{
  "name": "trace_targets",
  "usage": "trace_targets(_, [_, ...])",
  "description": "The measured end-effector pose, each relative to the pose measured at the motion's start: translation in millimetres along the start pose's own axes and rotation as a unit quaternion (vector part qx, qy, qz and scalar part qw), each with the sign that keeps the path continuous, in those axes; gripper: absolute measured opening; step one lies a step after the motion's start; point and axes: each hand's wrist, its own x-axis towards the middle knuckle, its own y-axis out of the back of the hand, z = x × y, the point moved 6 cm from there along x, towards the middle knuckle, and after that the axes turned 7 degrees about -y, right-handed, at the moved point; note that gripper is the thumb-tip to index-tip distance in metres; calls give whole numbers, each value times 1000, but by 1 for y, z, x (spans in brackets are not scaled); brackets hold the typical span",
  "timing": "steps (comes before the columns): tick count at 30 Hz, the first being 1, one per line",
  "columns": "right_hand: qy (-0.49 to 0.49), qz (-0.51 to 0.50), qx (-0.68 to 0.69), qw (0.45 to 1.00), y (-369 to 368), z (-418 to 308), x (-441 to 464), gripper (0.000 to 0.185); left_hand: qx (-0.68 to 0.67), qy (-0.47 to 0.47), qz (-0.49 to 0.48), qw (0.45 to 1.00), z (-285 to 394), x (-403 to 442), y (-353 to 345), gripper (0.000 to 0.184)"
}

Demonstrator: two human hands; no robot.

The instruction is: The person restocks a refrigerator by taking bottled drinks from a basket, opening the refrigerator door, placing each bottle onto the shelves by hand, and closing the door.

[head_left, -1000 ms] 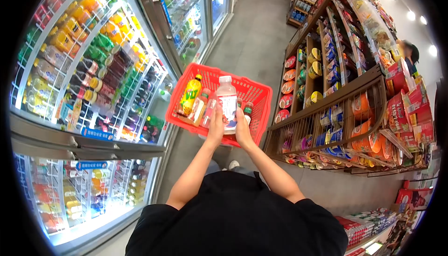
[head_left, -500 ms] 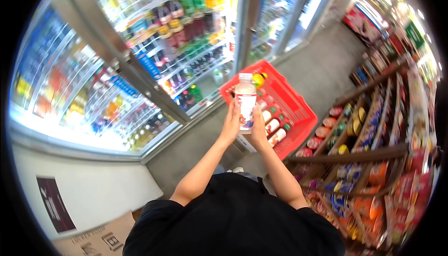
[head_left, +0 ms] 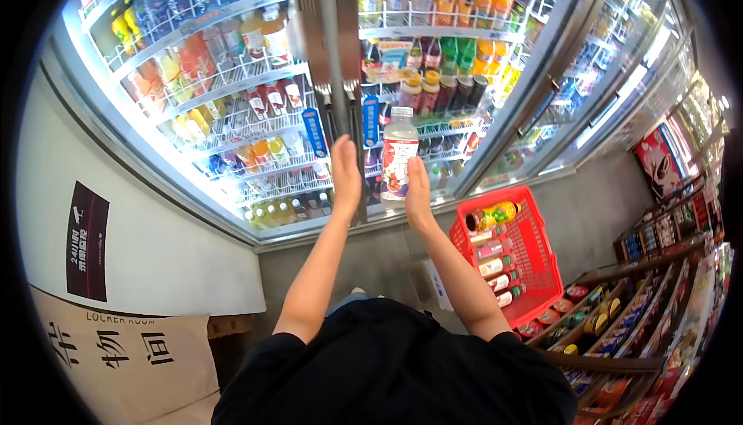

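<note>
My right hand (head_left: 419, 195) grips a clear drink bottle (head_left: 399, 163) with a white cap and a red, white and purple label. The bottle is upright in front of the cooler. My left hand (head_left: 346, 179) holds nothing; its fingers are stretched out flat, a short way left of the bottle and in front of the metal door frames. Behind both hands stands a glass-door drinks cooler (head_left: 338, 53) with lit shelves. To the right of my right arm, a red shopping basket (head_left: 551, 270) holds several bottles in a row, with a yellow-labelled bottle (head_left: 494, 216) across one end.
A white panel (head_left: 178, 247) with a dark sign (head_left: 87, 241) is on the left, above a beige cloth (head_left: 139, 355) with black lettering. Snack shelves (head_left: 635, 324) line the right side. More cooler doors (head_left: 573, 84) run along the back right, beside grey floor (head_left: 596, 200).
My view has turned left toward the cooler, so the basket appears farther right. My left hand has come off the bottle, which stays in my right hand.
</note>
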Motion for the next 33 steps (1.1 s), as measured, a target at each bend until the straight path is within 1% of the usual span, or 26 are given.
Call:
trace_targets(2, [9, -14, 7, 1000, -17, 8, 22, 49, 87, -10, 81, 993, -1, 40, 36, 50])
trace_targets(4, [-21, -27, 24, 999, -33, 15, 37, 48, 65, -18, 133, 989, 3, 75, 57, 45])
trace_targets(5, [-17, -34, 28, 999, -40, 17, 44, 47, 76, -59, 148, 984, 9, 91, 61, 50])
trace_targets(6, [-13, -36, 26, 999, -47, 18, 50, 47, 74, -61, 150, 984, 6, 107, 65, 50])
trace_targets(8, [-24, -32, 14, 999, -59, 22, 59, 48, 88, 63, 92, 990, -20, 139, 66, 59])
trace_targets(9, [-11, -22, 21, 999, -66, 19, 61, 48, 104, 60, 111, 987, -15, 148, 62, 68])
trace_targets(10, [-8, -21, 20, 1000, -73, 17, 64, 48, 101, 59, 111, 987, -12, 153, 59, 68])
trace_targets(12, [-19, -12, 14, 1000, -80, 16, 64, 48, 11, 114, 118, 986, -18, 153, 55, 68])
trace_targets(13, [-19, -2, 18, 1000, -84, 16, 65, 46, 55, 145, 67, 986, -32, 155, 56, 73])
trace_targets(14, [-20, 4, 16, 1000, -86, 18, 67, 46, 64, 145, 45, 986, -39, 154, 44, 85])
trace_targets(16, [5, -3, 24, 1000, -93, 17, 70, 44, 47, 139, 68, 987, -42, 154, 43, 78])
trace_targets(18, [4, 9, 29, 1000, -96, 17, 72, 43, -58, 120, 56, 989, -51, 165, 39, 70])
trace_targets(19, [0, 9, 27, 1000, -95, 19, 71, 43, -81, 113, 41, 989, -49, 167, 38, 63])
trace_targets(20, [-6, 9, 25, 1000, -94, 20, 69, 43, -147, 148, 8, 978, -64, 173, 39, 59])
trace_targets(22, [-8, 16, 32, 999, -89, 21, 64, 44, -165, 178, -78, 967, -55, 168, 38, 56])
trace_targets(23, [-8, 17, 41, 999, -87, 21, 60, 44, -135, 174, -75, 972, -56, 168, 38, 54])
trace_targets(24, [-7, 18, 51, 998, -87, 20, 54, 44, -136, 177, -75, 972, -55, 167, 37, 54])
trace_targets(26, [-12, 34, 42, 998, -82, 16, 36, 45, -88, 154, -37, 983, -49, 165, 38, 56])
trace_targets(27, [-8, 33, 32, 999, -77, 17, 30, 45, -79, 170, -18, 982, -50, 164, 39, 55])
trace_targets(30, [5, 23, -1, 1000, -58, 17, 18, 46, -67, 167, -2, 984, -43, 160, 39, 54])
trace_targets(31, [-6, 19, 25, 999, -54, 15, 13, 47, -69, 162, 2, 984, -41, 159, 37, 54])
trace_targets(33, [-27, 18, 62, 998, -43, 16, 5, 47, -49, 184, 37, 981, -41, 147, 39, 55])
